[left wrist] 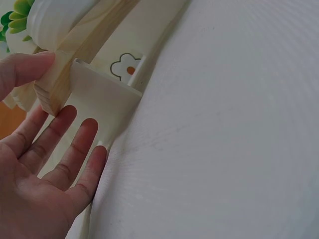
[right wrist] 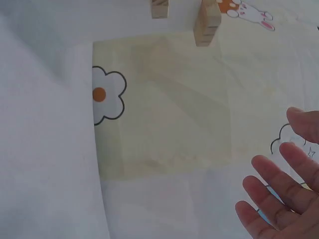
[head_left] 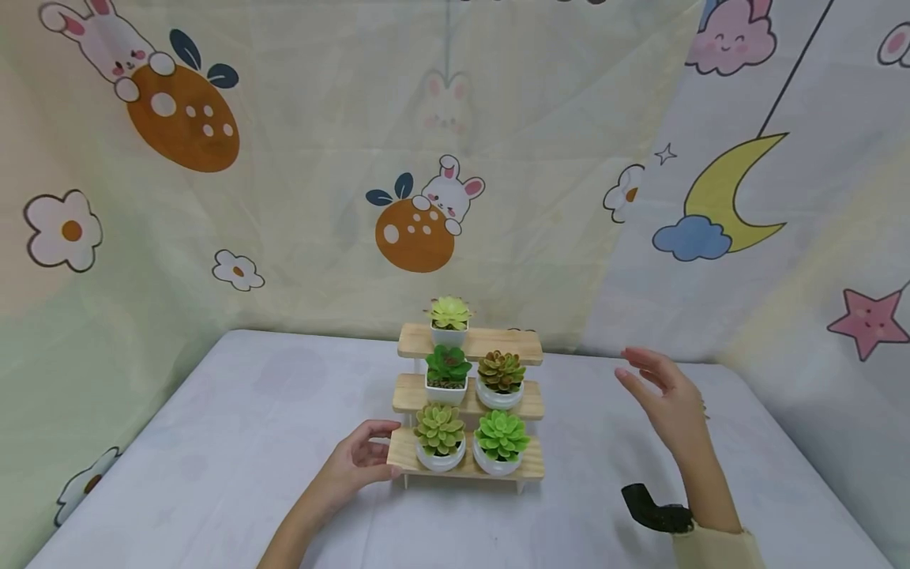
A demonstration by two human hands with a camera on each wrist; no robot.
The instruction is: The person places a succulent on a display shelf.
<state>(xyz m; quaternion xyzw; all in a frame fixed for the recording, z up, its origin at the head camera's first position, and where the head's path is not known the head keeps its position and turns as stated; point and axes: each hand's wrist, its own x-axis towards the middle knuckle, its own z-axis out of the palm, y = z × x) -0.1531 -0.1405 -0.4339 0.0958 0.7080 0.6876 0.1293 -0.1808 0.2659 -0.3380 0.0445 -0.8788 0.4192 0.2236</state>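
A three-tier wooden plant stand [head_left: 469, 472] stands on the table, bearing several small potted succulents. On its bottom tier are an olive-green succulent [head_left: 439, 431] and a bright green succulent [head_left: 502, 435], both in round white pots. The middle tier holds a dark green succulent [head_left: 446, 365] in a square pot and a brownish succulent [head_left: 501, 371]. A pale yellow-green succulent [head_left: 449, 313] tops the stand at left. My left hand [head_left: 366, 457] pinches the bottom tier's left end, thumb above and fingertips below. Raised to the right, apart from the stand, is my right hand [head_left: 664, 399], fingers loosely extended, holding nothing.
A white cloth covers the table [head_left: 235, 450]. Behind it hangs a fabric backdrop [head_left: 306, 213] printed with rabbits, flowers and a moon, which wraps round both sides. A black strap [head_left: 657, 510] sits at my right wrist.
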